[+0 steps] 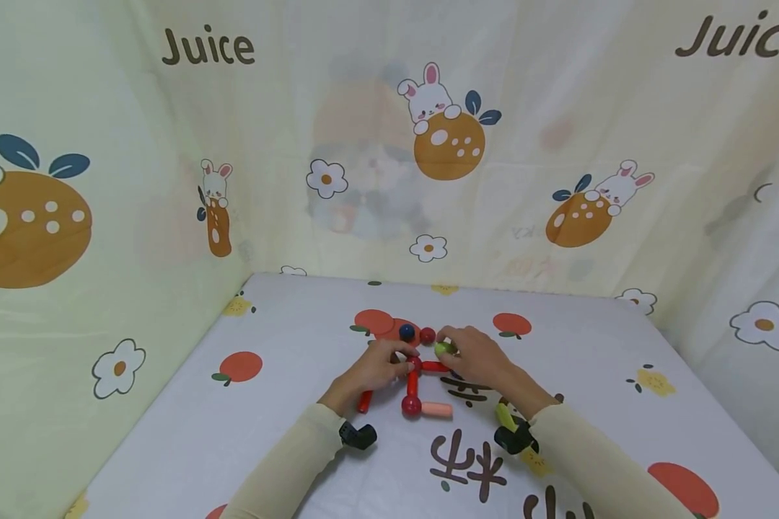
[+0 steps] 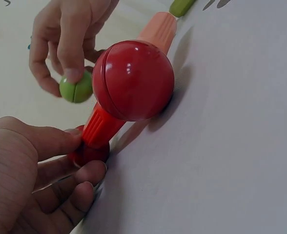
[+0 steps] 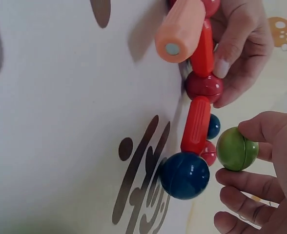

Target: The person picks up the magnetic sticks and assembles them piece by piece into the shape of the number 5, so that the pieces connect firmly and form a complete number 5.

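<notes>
The left hand (image 1: 383,364) grips a red ball (image 2: 89,155) between its thumb and curled fingers. The right hand (image 3: 275,170) pinches a green ball (image 3: 237,148) between thumb and index finger; its remaining fingers are spread and loosely bent. In the head view, the green ball is just beyond the upper red rod (image 1: 436,366) and just beside a loose red ball (image 1: 428,336), next to which lies a blue ball (image 1: 407,332).

The gripped red ball joins two red rods. The upper rod ends in a dark blue ball (image 3: 184,175); the lower rod (image 1: 412,384) leads to a nearer red ball (image 1: 412,406), from which a pink rod (image 1: 437,410) extends right. A separate red rod (image 1: 364,401) lies near the left hand.

The work surface is a white cover (image 1: 175,440) printed with red fruit. Pale cream curtains (image 1: 279,94) enclose it, printed with rabbits, oranges and flowers.

Legible writing: "Juice", twice on the curtains, the right-hand instance cut by the frame edge. Large dark characters mark the cover.
</notes>
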A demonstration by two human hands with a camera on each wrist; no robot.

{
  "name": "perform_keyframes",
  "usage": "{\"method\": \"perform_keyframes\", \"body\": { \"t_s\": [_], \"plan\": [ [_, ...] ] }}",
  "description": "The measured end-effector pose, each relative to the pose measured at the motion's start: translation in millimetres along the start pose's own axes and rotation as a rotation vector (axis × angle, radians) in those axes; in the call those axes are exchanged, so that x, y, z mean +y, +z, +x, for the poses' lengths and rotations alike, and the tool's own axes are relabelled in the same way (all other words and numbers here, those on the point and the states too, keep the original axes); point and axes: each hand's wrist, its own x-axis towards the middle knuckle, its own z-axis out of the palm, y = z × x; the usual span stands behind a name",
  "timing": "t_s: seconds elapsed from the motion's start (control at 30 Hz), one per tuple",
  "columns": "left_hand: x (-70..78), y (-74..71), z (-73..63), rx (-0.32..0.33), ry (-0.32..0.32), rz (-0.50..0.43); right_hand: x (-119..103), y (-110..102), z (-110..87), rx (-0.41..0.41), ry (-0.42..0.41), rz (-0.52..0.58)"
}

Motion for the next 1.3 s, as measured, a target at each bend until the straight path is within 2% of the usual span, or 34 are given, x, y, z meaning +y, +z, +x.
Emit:
{"method": "perform_keyframes", "body": {
  "t_s": [0.47,0.77,1.03,1.3],
  "plan": [
    [-0.8,3.7,-1.3,0.013,0.022,0.012,2.3,-1.2,-29.9,-0.024,-0.034,-0.006],
    [1.3,5.2,-2.2,0.051,0.011,0.023,4.0,-0.2,-47.1,-0.097,0.053,-0.026],
    [0.4,5.4,-1.2,0.056,0.019,0.021,10.1,6.7,-55.9,-0.159,-0.024,0.000],
    [2.2,3.9,0.2,0.064,0.031,0.024,8.8,7.0,-58.3,-0.224,-0.043,0.041]
  ]
}}
